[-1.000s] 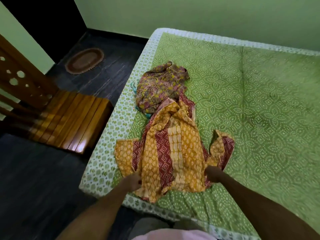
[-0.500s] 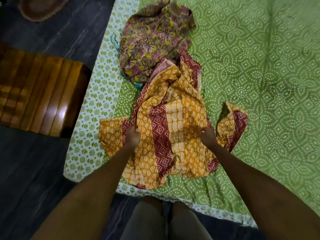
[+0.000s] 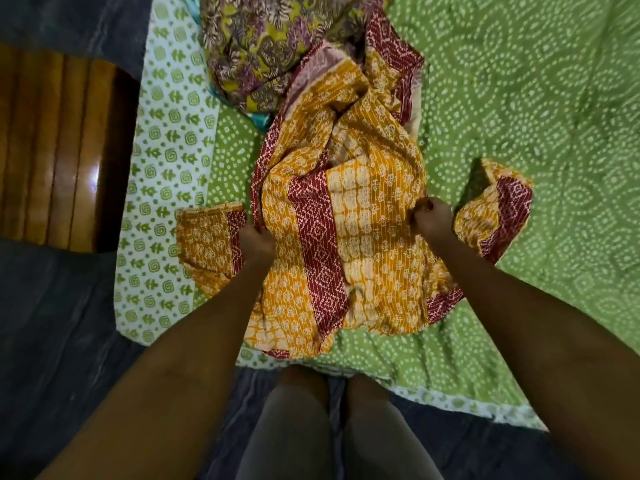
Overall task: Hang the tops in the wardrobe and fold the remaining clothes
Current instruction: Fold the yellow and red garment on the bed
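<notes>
An orange and dark red printed top (image 3: 332,237) lies spread and rumpled on the green bed near its front left corner, sleeves out to both sides. My left hand (image 3: 255,240) grips its left side seam beside the left sleeve. My right hand (image 3: 432,219) grips the right side seam next to the right sleeve. Beyond it lies a crumpled olive and purple floral garment (image 3: 273,53), partly under the top's upper end.
The bed carries a green dotted cover (image 3: 540,133) with a white patterned border (image 3: 162,174). A wooden slatted chair (image 3: 59,143) stands on the dark floor left of the bed. My legs (image 3: 332,431) are at the bed's front edge.
The view has tilted down and closer to the bed. Both hands moved from the top's lower hem up to its sides near the sleeves and grip the cloth there.
</notes>
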Demonstrator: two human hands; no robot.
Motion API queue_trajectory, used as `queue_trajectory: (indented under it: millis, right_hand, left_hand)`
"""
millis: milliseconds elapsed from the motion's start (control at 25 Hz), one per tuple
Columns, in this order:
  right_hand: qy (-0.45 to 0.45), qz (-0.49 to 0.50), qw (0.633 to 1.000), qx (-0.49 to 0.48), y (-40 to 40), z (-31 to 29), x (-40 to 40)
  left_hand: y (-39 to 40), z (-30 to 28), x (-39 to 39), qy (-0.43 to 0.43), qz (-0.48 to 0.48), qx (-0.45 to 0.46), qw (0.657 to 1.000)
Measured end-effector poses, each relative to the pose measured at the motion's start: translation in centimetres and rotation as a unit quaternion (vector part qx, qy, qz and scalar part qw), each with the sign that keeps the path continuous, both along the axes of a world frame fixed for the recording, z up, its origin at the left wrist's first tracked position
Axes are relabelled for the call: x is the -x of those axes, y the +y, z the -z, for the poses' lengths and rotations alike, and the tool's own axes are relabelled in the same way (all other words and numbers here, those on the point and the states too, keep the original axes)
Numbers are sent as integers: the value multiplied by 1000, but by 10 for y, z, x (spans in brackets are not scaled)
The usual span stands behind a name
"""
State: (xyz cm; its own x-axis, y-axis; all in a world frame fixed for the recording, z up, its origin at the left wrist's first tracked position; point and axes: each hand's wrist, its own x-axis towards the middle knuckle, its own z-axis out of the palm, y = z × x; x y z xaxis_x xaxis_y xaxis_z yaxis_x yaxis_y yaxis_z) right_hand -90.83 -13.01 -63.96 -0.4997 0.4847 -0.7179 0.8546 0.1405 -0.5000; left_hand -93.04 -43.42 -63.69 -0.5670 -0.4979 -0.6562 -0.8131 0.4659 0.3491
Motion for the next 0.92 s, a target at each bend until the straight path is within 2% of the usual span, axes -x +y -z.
queue_trajectory:
  millis: [160,240,320,400,480,600,680,840,920]
  right_hand:
    - [36,186,970,153,-7,-41,9]
    - [32,227,941,250,-3,-69,10]
    - [-15,187,915,357,3,-108,9]
    - [-33,114,913,391,11,-151,9]
    - [-3,73,918,390,20,-197,15]
    - [75,73,927,360,36,-269,26]
    - [133,83,927,340,49,-314,35]
    - [268,130,914,277,84,-395,57]
    - [309,110,909,259,98,-434,62]
  left_hand:
    - [10,-30,-9,54,-40,-34,997]
    - [9,-51,-12,92,-64,-62,992]
    - [7,-81,-8,110,-78,-101,986]
    - [4,-122,2,120,-99,-153,976]
    - [-3,-165,19,141,-110,-185,966]
    - [-17,-237,51,218,-129,-243,936]
    - [-23,-288,74,273,-96,-250,924]
    - [-30,-387,108,386,-80,-269,879]
    - [-37,-420,125,412,-71,-280,864]
